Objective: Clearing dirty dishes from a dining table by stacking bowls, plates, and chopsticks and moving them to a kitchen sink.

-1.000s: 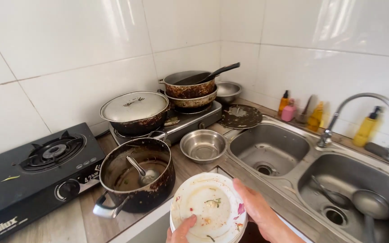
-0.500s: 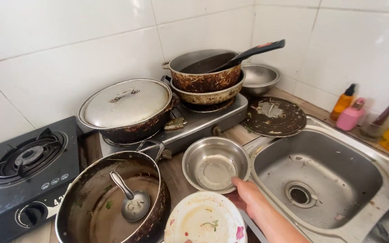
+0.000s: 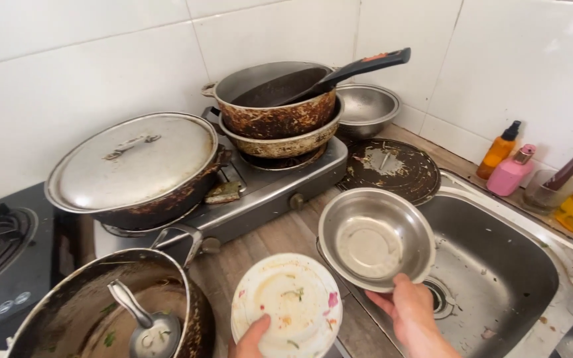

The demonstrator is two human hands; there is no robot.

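Observation:
My left hand (image 3: 252,338) grips the near edge of a dirty white plate (image 3: 286,305) with a pink flower print and food scraps, held over the wooden counter. My right hand (image 3: 411,315) holds a steel bowl (image 3: 375,237) by its near rim, tilted up and lifted beside the sink basin (image 3: 499,278). The bowl is empty with a smeared bottom. Plate and bowl almost touch.
A dirty pot (image 3: 121,311) with a ladle sits at lower left. A lidded pan (image 3: 137,169) and stacked burnt pans (image 3: 276,109) with a black spatula rest on the steel stove (image 3: 266,189). A dark round lid (image 3: 389,169), another steel bowl (image 3: 366,106) and bottles (image 3: 509,166) stand behind the sink.
The view has moved closer. My right hand has taken hold of the steel bowl and lifted it off the counter toward the sink. The plate stays in my left hand.

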